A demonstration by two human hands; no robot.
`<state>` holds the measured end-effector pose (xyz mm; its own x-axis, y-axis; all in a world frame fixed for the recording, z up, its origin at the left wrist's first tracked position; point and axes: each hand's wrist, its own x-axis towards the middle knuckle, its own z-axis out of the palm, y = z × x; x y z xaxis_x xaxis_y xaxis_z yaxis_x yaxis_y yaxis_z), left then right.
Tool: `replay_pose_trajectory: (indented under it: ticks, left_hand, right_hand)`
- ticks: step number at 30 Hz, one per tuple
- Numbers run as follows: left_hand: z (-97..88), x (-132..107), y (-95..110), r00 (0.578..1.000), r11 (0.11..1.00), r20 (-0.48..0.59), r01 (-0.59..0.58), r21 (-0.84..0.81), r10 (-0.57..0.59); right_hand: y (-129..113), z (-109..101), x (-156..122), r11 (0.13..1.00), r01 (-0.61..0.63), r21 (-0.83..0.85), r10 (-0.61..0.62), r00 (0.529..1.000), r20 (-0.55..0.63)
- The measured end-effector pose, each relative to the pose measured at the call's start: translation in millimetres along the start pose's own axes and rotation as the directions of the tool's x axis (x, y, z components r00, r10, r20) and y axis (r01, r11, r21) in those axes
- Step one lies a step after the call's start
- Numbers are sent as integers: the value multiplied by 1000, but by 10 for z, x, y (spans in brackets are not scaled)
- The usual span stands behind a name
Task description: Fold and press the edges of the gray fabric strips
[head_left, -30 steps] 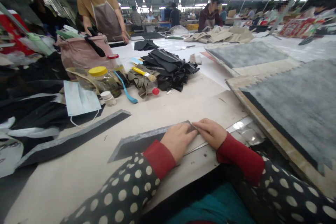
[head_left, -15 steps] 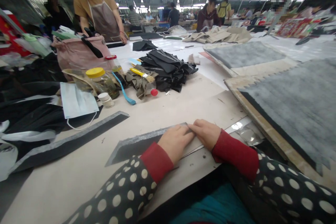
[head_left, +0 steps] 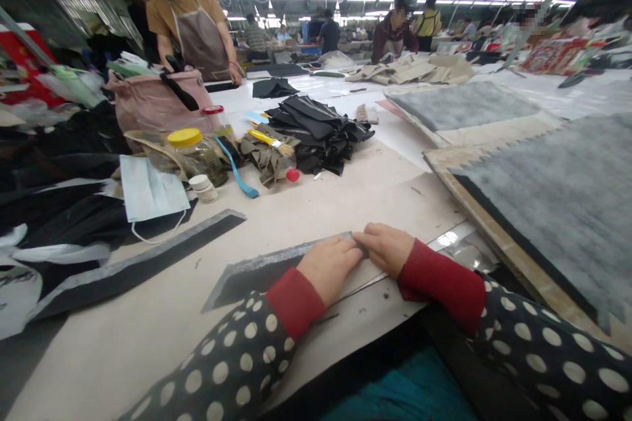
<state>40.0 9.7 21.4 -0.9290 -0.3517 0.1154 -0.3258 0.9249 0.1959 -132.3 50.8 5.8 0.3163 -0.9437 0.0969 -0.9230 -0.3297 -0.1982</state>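
My left hand [head_left: 330,265] lies flat on the right end of a grey felt strip with a dark inner face [head_left: 257,270], pressing it to the beige table [head_left: 316,204]. My right hand [head_left: 384,247] rests beside it, fingertips on the strip's tip, touching the left hand's fingers. Both arms wear dotted sleeves with red cuffs. A second, longer grey-edged dark strip [head_left: 138,263] lies to the left, apart from the hands.
Behind are a yellow-lidded jar [head_left: 195,154], a face mask [head_left: 151,191], a yellow-handled brush [head_left: 271,139], a pile of black pieces [head_left: 316,128] and a pink bag [head_left: 153,102]. Grey felt boards [head_left: 557,191] fill the right. A person in an apron [head_left: 197,29] stands across.
My hands have stayed pressed on the strip's right end, shifting only slightly. The view has swayed a little.
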Motion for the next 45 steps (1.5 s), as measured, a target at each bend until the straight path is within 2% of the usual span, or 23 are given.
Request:
replay_pose_trajectory:
  ticks: [6,9,12,15,20,26,33,40,45]
  left_hand:
    - [-5,19,-23,999,994,-19,46,-100,-48]
    - [-30,30,-57,986,981,-57,145,-130,-154]
    - [-47,24,-118,949,957,-125,282,-65,-288]
    - [-48,6,-160,927,933,-112,360,0,-358]
    - [-28,4,-146,930,932,-65,363,-7,-363]
    - [21,20,-160,896,891,-94,413,-187,-435]
    - [-2,26,-208,879,868,-89,439,-232,-468]
    - [15,64,-323,906,898,-117,375,-229,-408]
    - [37,67,-323,898,900,-157,371,-230,-410]
  right_hand:
    - [-43,-43,24,999,-34,-15,35,997,65]
    - [-78,-89,70,998,-50,-28,52,994,91]
    - [-69,-129,104,998,-57,9,56,992,116]
    - [-18,-144,105,989,-106,100,94,989,118]
    - [31,-135,159,952,-188,241,165,980,111]
    - [58,-135,341,919,-211,333,175,975,135]
    - [95,-154,373,916,-142,376,106,988,114]
    - [208,-132,390,922,-80,378,56,996,75]
    - [241,-129,352,923,14,385,-28,999,31]
